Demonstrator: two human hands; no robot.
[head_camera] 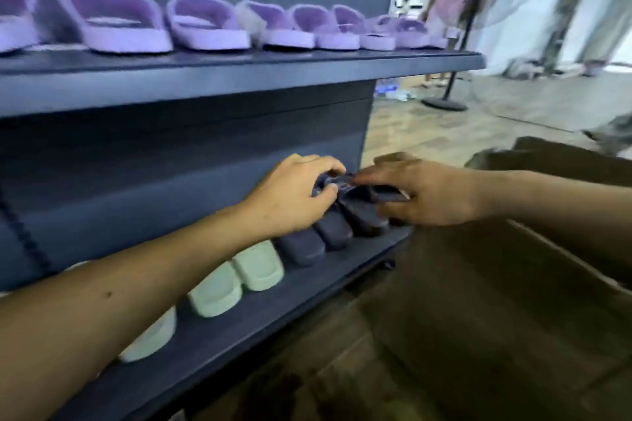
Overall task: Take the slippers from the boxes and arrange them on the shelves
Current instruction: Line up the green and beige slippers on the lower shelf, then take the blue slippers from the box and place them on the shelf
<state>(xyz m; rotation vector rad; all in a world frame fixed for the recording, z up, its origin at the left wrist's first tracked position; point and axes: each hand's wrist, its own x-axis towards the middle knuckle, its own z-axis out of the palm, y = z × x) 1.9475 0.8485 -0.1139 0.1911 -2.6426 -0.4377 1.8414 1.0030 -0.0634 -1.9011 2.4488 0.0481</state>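
Slippers in navy (333,232) stood at the right end of the lower shelf (321,284), where the left hand (290,195) pinched the last one's strap and the right hand (434,195) clasped its far side. They looked light, rubbery and bendable, best held by strap or sole edge. Fluffy purple slippers (205,24) lined the upper shelf (239,79); a cardboard box (554,161) sat on the wooden floor (461,133).

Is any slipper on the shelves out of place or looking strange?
Yes, on the upper shelf: a pale grey fluffy piece sticks out among the purple slippers and breaks the row. It is too blurred to identify.
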